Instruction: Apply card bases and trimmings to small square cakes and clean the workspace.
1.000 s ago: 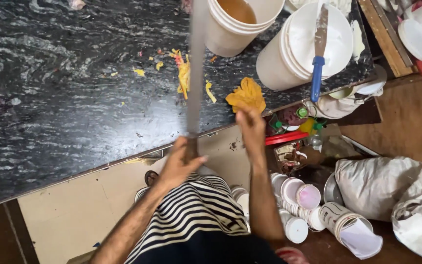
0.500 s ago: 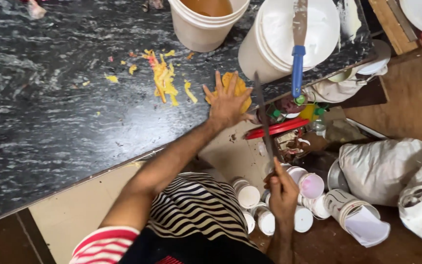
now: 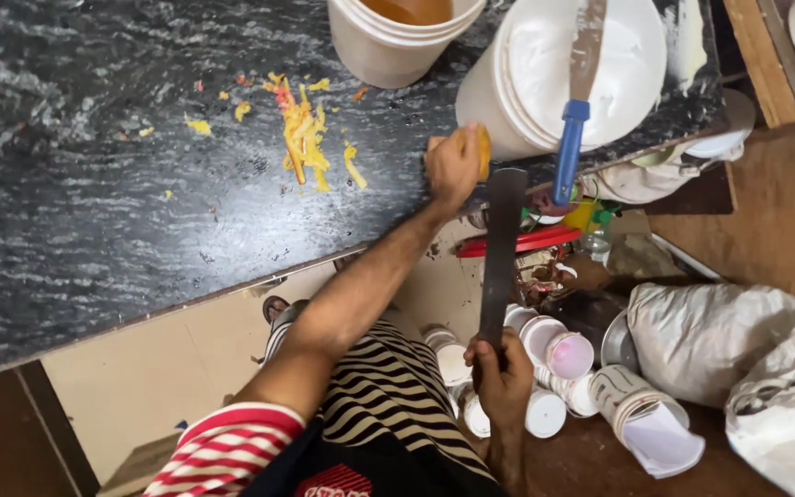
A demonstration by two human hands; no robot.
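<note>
My left hand (image 3: 451, 167) reaches across the black stone counter (image 3: 94, 202) and presses down on an orange-yellow piece (image 3: 482, 152) near the counter's edge. My right hand (image 3: 503, 373) is low, below the counter edge, shut on the handle of a long dark knife (image 3: 501, 248). The blade points up toward the orange piece and ends just short of it. Yellow and orange scraps (image 3: 304, 138) lie scattered on the counter to the left of my left hand.
A white bucket of white paste (image 3: 508, 92) with a blue-handled spatula (image 3: 570, 147) across it stands right behind the piece. A second bucket (image 3: 388, 46) holds brownish liquid. White cups and lids (image 3: 554, 354) and white sacks (image 3: 738, 350) crowd the floor at right.
A second ago my left hand held the knife upright over the counter and my right hand touched the orange piece. Now the left hand holds the piece and the right holds the knife low.
</note>
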